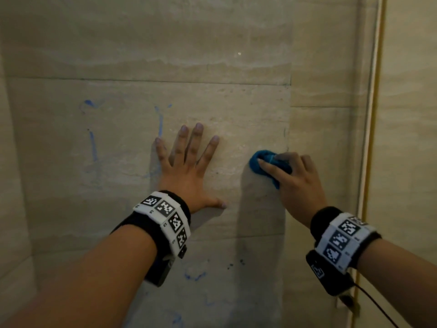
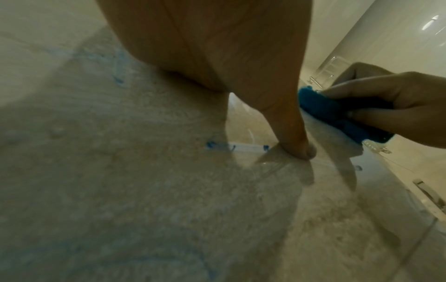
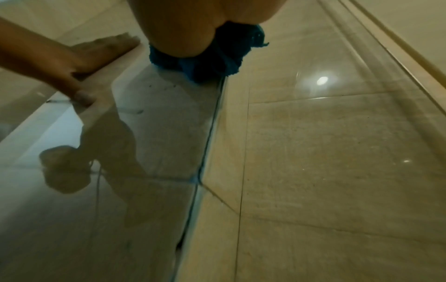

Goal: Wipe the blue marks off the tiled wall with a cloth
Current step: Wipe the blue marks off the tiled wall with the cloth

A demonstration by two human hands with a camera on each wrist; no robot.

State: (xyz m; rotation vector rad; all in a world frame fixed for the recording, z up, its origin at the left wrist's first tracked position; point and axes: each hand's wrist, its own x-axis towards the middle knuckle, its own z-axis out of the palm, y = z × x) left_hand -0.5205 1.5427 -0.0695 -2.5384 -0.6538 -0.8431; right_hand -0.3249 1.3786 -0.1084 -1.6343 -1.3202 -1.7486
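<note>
Far left of the beige stone-look tiled wall [image 1: 236,102]: smeared blue marker marks [image 1: 92,144], a curl above and a vertical streak below, untouched by the cloth. A second streak [image 1: 160,121] just above the little finger. Further blue specks [image 1: 195,276] lower down, below the left wrist.

Centre: left hand [image 1: 186,171] flat on the tile, fingers straight and spread, holding nothing, serving as a brace. In the left wrist view, thumb tip [image 2: 306,150] touching the tile beside short blue marks [image 2: 212,145] along a grout line.

Right: crumpled blue terry cloth [image 1: 262,163] bunched in the grip of the right hand [image 1: 298,178], fingers curled round it, pressed against the wall near the vertical tile joint. In the right wrist view, cloth [image 3: 210,64] touching the tile, with a thin blue line [image 3: 210,133] running down the joint beneath it.

Risks from here:
- Cloth working well apart from the heaviest marks at far left; likely missed unless the pass crosses behind or over the bracing hand.
- Bracing palm resting beside smeared pigment; possible transfer to skin and back onto clean tile.
- Pigment in the grout joint probably resistant to a flat wipe; a folded edge is likely needed.
- Bunched cloth offering little contact area; probable smearing rather than lifting once loaded.
- Glossy, possibly damp tile; slipping of the brace is possible under pressure.
</note>
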